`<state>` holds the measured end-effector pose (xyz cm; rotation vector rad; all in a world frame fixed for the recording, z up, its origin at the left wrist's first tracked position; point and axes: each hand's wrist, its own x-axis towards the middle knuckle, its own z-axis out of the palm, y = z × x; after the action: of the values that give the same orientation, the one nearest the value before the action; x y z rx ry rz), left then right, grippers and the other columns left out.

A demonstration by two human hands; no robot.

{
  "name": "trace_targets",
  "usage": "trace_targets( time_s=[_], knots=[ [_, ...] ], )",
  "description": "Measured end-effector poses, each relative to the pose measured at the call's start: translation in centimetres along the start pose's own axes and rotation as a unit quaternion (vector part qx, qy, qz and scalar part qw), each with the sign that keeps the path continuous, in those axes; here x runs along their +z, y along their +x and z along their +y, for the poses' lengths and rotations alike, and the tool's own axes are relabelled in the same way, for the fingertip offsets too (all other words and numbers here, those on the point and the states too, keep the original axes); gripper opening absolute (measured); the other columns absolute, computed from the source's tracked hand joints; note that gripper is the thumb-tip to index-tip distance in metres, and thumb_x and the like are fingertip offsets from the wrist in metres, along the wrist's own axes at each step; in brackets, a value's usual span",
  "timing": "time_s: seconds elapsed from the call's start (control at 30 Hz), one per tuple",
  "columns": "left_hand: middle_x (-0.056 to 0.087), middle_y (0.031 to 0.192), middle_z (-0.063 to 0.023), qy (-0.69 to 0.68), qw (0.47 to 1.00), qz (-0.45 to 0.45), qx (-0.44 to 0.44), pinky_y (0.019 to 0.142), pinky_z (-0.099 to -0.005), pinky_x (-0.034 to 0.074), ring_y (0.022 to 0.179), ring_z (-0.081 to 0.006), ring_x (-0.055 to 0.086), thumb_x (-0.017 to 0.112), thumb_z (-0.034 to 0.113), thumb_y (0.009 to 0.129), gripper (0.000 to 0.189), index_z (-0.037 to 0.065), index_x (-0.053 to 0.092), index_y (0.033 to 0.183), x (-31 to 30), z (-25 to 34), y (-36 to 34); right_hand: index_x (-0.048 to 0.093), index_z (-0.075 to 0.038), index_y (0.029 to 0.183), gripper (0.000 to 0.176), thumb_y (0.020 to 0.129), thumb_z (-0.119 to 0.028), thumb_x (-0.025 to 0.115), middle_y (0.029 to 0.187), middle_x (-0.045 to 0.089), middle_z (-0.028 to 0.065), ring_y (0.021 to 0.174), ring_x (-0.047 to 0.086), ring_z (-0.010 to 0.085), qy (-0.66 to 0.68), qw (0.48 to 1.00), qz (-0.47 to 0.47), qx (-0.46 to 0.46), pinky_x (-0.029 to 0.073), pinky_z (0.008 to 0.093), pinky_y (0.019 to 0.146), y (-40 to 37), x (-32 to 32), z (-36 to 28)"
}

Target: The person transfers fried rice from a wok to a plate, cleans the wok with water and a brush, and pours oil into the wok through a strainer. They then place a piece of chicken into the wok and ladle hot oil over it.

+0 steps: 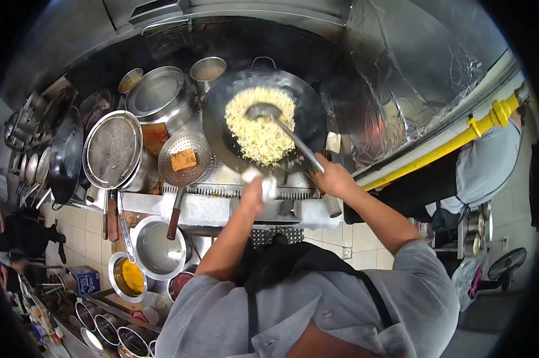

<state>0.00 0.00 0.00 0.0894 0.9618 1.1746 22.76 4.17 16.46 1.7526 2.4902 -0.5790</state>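
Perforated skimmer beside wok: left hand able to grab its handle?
Probably yes: nothing visible blocks the left hand from the skimmer handle, though it would likely need to release the white cloth first.

Bright, diffuse light glints off the creased foil (395, 77) and the pot (144, 238), motion smears the cloth (270, 187), and strong fisheye distortion bends the edges toward blacked-out corners.

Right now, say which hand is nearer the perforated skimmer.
Left: the left hand holds a white cloth right of the skimmer; the right hand grips the ladle, farther right.
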Motion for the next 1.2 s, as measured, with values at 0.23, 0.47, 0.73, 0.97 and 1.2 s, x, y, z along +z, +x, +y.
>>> trace_targets(
  time_s=[0.23, 0.47, 0.73, 0.97, 1.2],
  knots=[
    [0.063, 0.078, -0.0059, 0.014, 0.997, -0.032, -0.062, 0.052, -0.035, 0.052, 0.062, -0.0198, 0.061, 0.037, 0.018, 0.093, 0.021, 0.008, 0.056, 0.092, 2.7, 3.9, -1.1, 0.042, -0.006, 0.128, 0.049, 0.083, -0.02, 0.054, 0.097, 0.06, 0.0244, 0.091, 0.057, 0.0411, 0.107, 0.984, 0.101, -0.102, 0.046, 0.0441, 0.082, -6.5, -1.9, 0.0],
    [0.06, 0.073, -0.0073, 0.04, 0.993, -0.069, -0.088, 0.048, -0.0354, 0.05, 0.059, -0.0194, 0.059, 0.043, 0.01, 0.088, 0.012, 0.005, 0.053, 0.085, 4.1, 7.5, -5.1, 0.042, -0.008, 0.129, 0.049, 0.084, -0.022, 0.053, 0.095, 0.061, 0.0232, 0.087, 0.059, 0.0389, 0.02, 0.999, -0.03, -0.003, 0.046, 0.045, 0.079, -11.3, -4.8, -5.3],
    [0.06, 0.095, -0.0147, 0.022, 1.0, -0.013, -0.017, 0.061, -0.0422, 0.055, 0.075, -0.0271, 0.064, 0.043, 0.007, 0.086, 0.017, 0.006, 0.05, 0.101, -1.1, 1.3, -5.3, 0.038, -0.01, 0.132, 0.052, 0.084, -0.022, 0.053, 0.099, 0.059, 0.026, 0.092, 0.057, 0.0397, 0.025, 0.993, 0.092, 0.063, 0.044, 0.0448, 0.082, -5.3, -0.4, -7.4],
    [0.059, 0.078, -0.0102, 0.056, 0.989, -0.054, -0.125, 0.049, -0.0411, 0.051, 0.061, -0.0254, 0.06, 0.037, 0.015, 0.091, 0.018, 0.005, 0.052, 0.091, 2.2, 9.4, -4.2, 0.043, -0.01, 0.129, 0.05, 0.081, -0.018, 0.056, 0.1, 0.06, 0.0232, 0.092, 0.057, 0.0396, -0.005, 0.999, -0.011, 0.034, 0.045, 0.0446, 0.081, -12.0, -4.9, -8.4],
    [0.061, 0.088, -0.0108, 0.076, 0.996, -0.034, -0.036, 0.061, -0.0392, 0.053, 0.073, -0.0229, 0.063, 0.042, 0.008, 0.086, 0.016, 0.006, 0.052, 0.099, -3.5, 2.7, 0.5, 0.042, -0.007, 0.128, 0.05, 0.082, -0.021, 0.054, 0.093, 0.06, 0.0262, 0.088, 0.058, 0.0407, -0.02, 0.993, 0.077, 0.083, 0.045, 0.0462, 0.081, -3.1, -0.9, -9.2]
  ],
)
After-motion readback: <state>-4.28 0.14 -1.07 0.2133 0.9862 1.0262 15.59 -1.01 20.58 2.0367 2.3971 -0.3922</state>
